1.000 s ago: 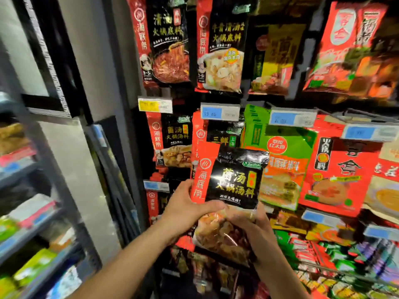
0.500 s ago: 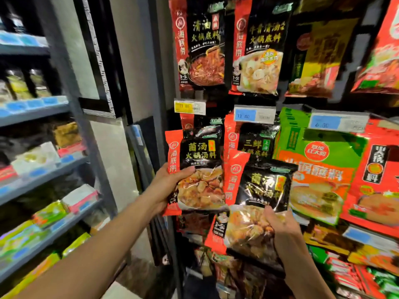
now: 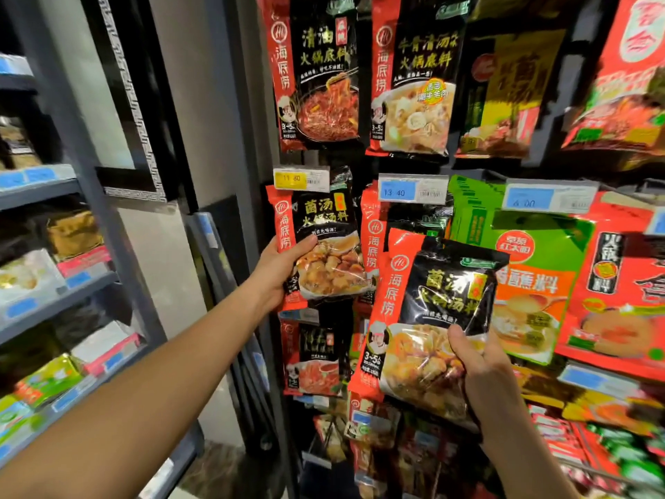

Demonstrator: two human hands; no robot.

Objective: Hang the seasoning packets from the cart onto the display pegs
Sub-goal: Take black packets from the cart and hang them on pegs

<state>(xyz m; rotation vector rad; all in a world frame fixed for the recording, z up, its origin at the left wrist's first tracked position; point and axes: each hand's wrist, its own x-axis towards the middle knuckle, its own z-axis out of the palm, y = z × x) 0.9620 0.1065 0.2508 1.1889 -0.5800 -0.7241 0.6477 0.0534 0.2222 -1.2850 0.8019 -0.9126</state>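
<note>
Red-and-black glossy packet (image 3: 324, 225) gripped by left hand (image 3: 279, 271); right hand (image 3: 485, 376) grips a second packet (image 3: 439, 304).

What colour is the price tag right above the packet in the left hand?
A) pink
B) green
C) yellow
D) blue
C: the tag just above the packet that the left hand holds is yellow, while the blue tags sit further right.
</note>
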